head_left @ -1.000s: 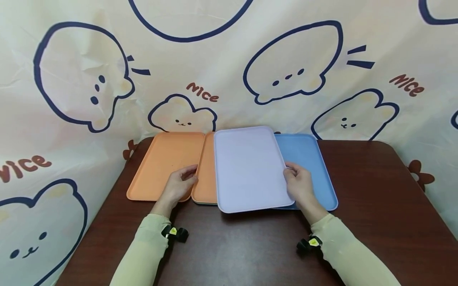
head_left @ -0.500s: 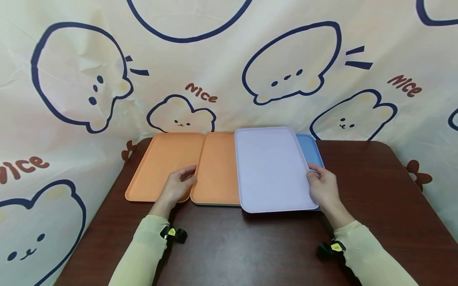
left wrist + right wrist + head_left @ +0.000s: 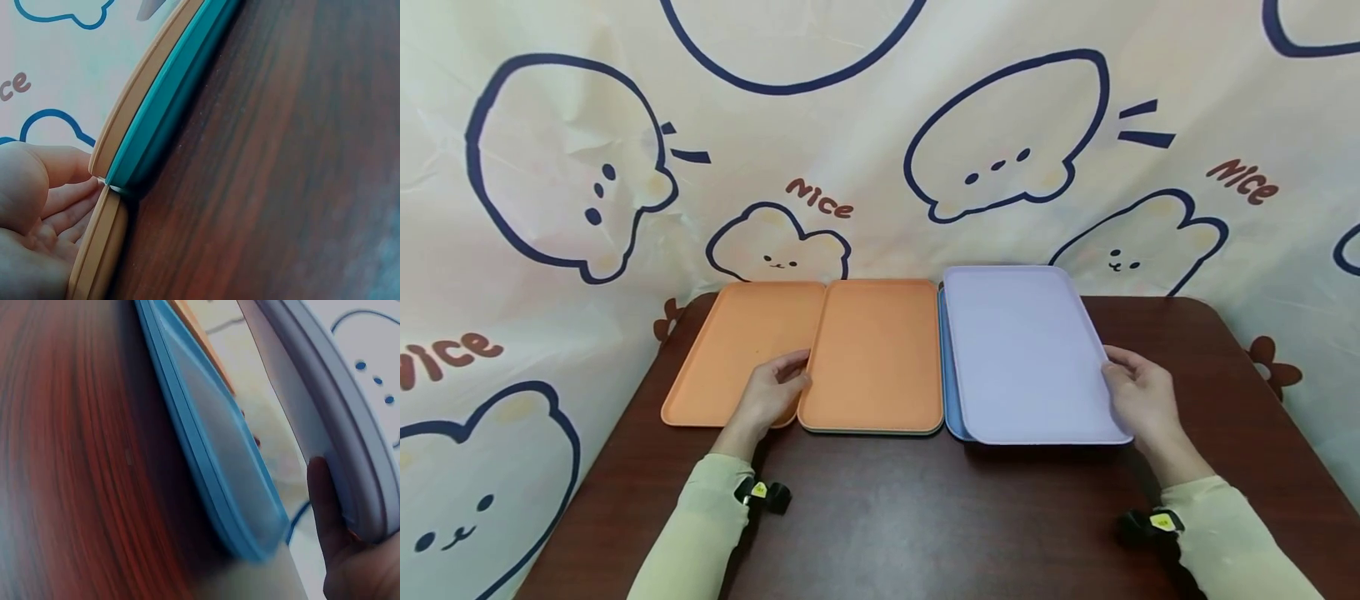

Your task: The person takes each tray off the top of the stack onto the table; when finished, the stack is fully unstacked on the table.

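Note:
My right hand (image 3: 1146,400) grips the right edge of a lavender tray (image 3: 1033,358). In the right wrist view the lavender tray (image 3: 331,400) is raised, with a gap between it and the blue tray (image 3: 212,437) below. From above it covers most of that blue tray (image 3: 955,400). My left hand (image 3: 769,392) holds the left edge of the middle orange tray (image 3: 872,358), thumb and fingers at its rim. A teal tray (image 3: 159,119) lies directly under this orange one. Another orange tray (image 3: 748,350) lies flat to the left, partly beneath my left hand.
The trays stand in a row along the back of the dark wooden table (image 3: 880,517). A patterned curtain (image 3: 880,125) hangs right behind them. Black wrist cameras sit on both light green sleeves (image 3: 692,529).
My right hand has carried the lavender tray to the right, off the middle orange tray and over the blue one. The blue tray's left edge now shows. My left hand stays in place.

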The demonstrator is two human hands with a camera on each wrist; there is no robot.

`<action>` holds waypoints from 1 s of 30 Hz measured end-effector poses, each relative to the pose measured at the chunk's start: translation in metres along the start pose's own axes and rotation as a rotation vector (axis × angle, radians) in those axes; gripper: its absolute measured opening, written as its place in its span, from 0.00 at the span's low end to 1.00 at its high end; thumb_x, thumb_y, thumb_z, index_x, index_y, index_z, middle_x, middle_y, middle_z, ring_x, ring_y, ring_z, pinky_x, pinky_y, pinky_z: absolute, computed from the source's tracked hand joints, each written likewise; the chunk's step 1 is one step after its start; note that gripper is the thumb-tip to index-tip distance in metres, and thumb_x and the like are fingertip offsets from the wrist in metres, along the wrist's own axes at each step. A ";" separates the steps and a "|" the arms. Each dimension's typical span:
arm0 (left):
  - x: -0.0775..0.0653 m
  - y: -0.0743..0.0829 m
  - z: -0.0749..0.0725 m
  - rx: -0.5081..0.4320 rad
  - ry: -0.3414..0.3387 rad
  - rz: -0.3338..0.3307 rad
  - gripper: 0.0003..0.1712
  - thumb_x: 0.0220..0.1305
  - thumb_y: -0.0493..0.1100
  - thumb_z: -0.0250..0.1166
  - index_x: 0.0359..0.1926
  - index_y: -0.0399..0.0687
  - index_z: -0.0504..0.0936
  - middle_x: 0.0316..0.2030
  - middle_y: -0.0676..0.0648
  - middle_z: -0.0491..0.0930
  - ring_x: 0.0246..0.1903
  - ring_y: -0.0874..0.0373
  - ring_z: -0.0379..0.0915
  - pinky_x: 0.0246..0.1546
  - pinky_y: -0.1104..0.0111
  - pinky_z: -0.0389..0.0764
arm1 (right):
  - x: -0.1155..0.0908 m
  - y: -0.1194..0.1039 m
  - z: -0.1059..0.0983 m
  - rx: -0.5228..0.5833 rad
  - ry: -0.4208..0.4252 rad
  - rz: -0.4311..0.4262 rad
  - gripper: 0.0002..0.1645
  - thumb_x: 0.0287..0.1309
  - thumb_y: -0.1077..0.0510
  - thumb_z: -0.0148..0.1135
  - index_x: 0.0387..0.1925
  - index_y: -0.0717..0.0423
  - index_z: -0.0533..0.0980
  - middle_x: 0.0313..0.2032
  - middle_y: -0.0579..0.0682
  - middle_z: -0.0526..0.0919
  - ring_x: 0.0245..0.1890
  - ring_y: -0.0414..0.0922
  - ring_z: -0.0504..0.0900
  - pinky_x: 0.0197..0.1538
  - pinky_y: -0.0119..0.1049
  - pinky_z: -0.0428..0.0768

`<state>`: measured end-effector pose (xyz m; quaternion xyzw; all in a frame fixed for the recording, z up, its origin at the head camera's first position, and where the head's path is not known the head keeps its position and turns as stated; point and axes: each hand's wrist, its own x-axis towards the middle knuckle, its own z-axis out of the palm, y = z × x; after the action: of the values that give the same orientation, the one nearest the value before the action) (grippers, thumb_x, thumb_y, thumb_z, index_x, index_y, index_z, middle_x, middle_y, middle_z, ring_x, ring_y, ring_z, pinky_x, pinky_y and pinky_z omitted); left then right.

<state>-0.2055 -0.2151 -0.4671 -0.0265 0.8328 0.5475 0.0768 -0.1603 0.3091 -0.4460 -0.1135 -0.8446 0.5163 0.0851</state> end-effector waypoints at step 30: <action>0.000 -0.003 0.000 -0.008 -0.009 0.020 0.29 0.80 0.35 0.60 0.78 0.37 0.71 0.77 0.33 0.70 0.79 0.38 0.65 0.79 0.47 0.69 | 0.042 0.101 -0.142 -0.344 0.111 0.185 0.37 0.84 0.45 0.45 0.78 0.67 0.66 0.70 0.75 0.71 0.36 0.19 0.66 0.31 0.22 0.72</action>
<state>-0.2056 -0.2166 -0.4697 -0.0159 0.8306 0.5516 0.0748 -0.1533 0.4863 -0.4702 -0.2316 -0.9003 0.3630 0.0630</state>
